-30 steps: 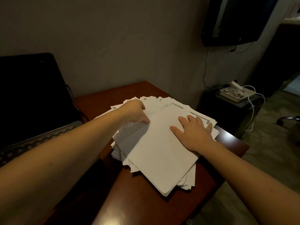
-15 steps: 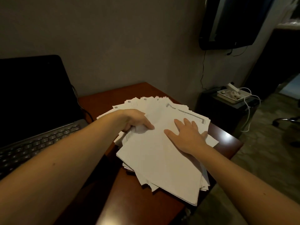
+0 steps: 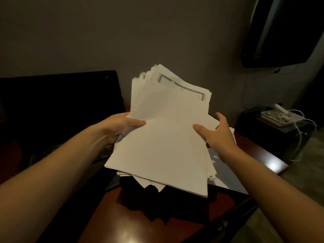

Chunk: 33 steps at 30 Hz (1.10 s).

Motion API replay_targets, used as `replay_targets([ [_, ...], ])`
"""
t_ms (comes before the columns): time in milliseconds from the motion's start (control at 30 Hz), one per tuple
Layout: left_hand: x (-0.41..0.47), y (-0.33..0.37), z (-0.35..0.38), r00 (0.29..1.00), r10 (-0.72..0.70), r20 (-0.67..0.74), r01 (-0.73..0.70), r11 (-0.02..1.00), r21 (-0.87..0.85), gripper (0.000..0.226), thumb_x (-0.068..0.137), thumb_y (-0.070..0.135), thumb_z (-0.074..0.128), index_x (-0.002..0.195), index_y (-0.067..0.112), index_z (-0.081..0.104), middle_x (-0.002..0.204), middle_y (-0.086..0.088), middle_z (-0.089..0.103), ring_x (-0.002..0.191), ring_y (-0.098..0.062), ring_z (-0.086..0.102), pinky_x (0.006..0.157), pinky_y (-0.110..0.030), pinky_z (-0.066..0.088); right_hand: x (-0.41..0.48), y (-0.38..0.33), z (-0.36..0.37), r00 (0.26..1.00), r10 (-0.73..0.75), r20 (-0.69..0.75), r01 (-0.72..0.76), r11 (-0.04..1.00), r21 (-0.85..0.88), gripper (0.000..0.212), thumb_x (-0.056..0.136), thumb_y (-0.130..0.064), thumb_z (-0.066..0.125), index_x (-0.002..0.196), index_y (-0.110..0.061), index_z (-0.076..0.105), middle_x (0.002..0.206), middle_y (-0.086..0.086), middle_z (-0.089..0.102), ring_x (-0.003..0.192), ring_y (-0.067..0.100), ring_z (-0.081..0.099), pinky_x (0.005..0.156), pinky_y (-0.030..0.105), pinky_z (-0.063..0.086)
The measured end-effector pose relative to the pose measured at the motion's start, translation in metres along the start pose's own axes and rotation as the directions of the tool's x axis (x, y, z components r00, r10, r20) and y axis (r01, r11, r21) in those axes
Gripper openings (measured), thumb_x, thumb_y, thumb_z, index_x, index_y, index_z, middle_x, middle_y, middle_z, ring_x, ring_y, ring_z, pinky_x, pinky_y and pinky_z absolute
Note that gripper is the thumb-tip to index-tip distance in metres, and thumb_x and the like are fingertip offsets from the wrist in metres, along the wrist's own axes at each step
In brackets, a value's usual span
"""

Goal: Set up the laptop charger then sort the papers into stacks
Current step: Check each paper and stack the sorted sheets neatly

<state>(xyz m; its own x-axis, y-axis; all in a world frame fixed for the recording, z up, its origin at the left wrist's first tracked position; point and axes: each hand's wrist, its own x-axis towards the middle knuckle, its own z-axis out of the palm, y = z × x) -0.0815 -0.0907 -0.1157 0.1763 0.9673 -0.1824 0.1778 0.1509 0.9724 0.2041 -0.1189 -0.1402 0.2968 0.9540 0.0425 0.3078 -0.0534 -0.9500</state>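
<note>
One stack [image 3: 163, 146] in left hand [image 3: 121, 128]

The messy white papers [image 3: 163, 146] are tilting up in the air beside the dark, open laptop [image 3: 57, 106].

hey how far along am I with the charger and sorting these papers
Done: cannot tell if the laptop is plugged in; its screen is dark and no cable shows at it. In hand: the left hand and right hand hold the uneven papers above the desk, with a few sheets lying under them. Left: no separate stacks show, so the sorting itself is ahead.
</note>
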Motion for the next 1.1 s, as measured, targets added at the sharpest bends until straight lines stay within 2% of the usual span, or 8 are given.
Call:
replay_targets([
  [133,-0.057,-0.006,-0.056,0.990,0.038,-0.136,-0.046,0.997,-0.057,0.034,0.091,0.008,0.062,0.126,0.008,0.061,0.103,-0.013,0.072,0.085,-0.027,0.070,0.072,-0.035,0.055,-0.035,-0.034,0.047,0.947,0.130,0.294,-0.200,0.953,0.225,0.070,0.084,-0.025,0.081,0.143,-0.016,0.044,0.130,0.005,0.065,0.097,0.025,0.073,0.078,0.042,0.062],
  [200,-0.085,-0.009,-0.085,0.982,0.012,-0.190,-0.027,0.997,-0.075,0.034,0.091,0.009,0.063,0.124,0.008,0.062,0.102,-0.013,0.074,0.085,-0.028,0.072,0.071,-0.036,0.058,-0.054,-0.046,0.073,0.908,0.069,0.414,-0.170,0.962,0.214,0.034,0.088,-0.017,0.077,0.117,-0.014,0.062,0.113,0.004,0.074,0.083,0.019,0.075,0.066,0.032,0.061],
  [300,-0.134,-0.020,-0.130,0.963,0.000,-0.268,-0.014,0.999,-0.051,0.038,0.087,0.015,0.069,0.124,0.008,0.063,0.108,-0.011,0.075,0.096,-0.032,0.073,0.079,-0.039,0.059,-0.081,-0.064,0.118,0.869,-0.033,0.493,-0.058,0.984,0.168,0.024,0.091,-0.020,0.073,0.113,-0.017,0.065,0.107,-0.003,0.074,0.089,0.019,0.074,0.070,0.028,0.060],
  [467,-0.190,-0.064,-0.184,0.782,0.097,-0.615,0.269,0.838,0.474,0.098,0.083,0.032,0.081,0.159,0.020,0.020,0.156,-0.007,0.038,0.138,-0.030,0.043,0.106,-0.042,0.043,-0.113,-0.069,0.179,0.784,0.001,0.621,0.137,0.975,-0.175,0.026,0.094,-0.034,0.070,0.108,-0.013,0.064,0.096,0.005,0.072,0.074,0.017,0.071,0.064,0.029,0.060],
  [533,-0.207,-0.091,-0.190,0.819,0.209,-0.535,0.317,0.611,0.725,0.096,0.086,0.044,0.074,0.159,0.027,0.015,0.164,0.000,0.020,0.149,-0.026,0.024,0.117,-0.044,0.031,-0.126,-0.062,0.193,0.767,0.009,0.641,0.261,0.909,-0.325,0.025,0.094,-0.034,0.070,0.104,-0.012,0.064,0.089,0.008,0.070,0.067,0.018,0.069,0.060,0.029,0.060],
  [633,-0.225,-0.126,-0.178,0.970,0.101,-0.222,0.156,0.441,0.884,0.070,0.094,0.062,0.049,0.155,0.044,0.022,0.165,0.012,0.016,0.152,-0.014,0.010,0.121,-0.041,0.018,-0.145,-0.056,0.203,0.761,-0.027,0.648,0.345,0.863,-0.369,0.022,0.094,-0.031,0.070,0.103,-0.012,0.066,0.088,0.006,0.069,0.070,0.019,0.070,0.062,0.029,0.062],
  [833,-0.227,-0.162,-0.167,0.958,0.163,-0.234,0.149,0.416,0.897,0.084,0.079,0.087,0.005,0.154,0.051,0.013,0.167,0.014,0.002,0.153,-0.012,-0.007,0.123,-0.053,-0.001,-0.171,-0.047,0.201,0.760,0.027,0.649,0.304,0.868,-0.392,0.023,0.095,-0.037,0.067,0.095,-0.014,0.069,0.082,0.006,0.072,0.067,0.018,0.074,0.069,0.033,0.064],
  [1100,-0.221,-0.165,-0.144,0.912,0.171,-0.374,0.287,0.386,0.877,0.080,0.083,0.079,0.001,0.155,0.047,0.011,0.167,0.011,0.001,0.154,-0.018,-0.007,0.121,-0.060,-0.005,-0.183,-0.044,0.192,0.739,0.144,0.658,0.175,0.903,-0.393,0.039,0.090,-0.044,0.070,0.086,-0.005,0.068,0.070,0.006,0.070,0.053,0.013,0.070,0.049,0.019,0.051],
])
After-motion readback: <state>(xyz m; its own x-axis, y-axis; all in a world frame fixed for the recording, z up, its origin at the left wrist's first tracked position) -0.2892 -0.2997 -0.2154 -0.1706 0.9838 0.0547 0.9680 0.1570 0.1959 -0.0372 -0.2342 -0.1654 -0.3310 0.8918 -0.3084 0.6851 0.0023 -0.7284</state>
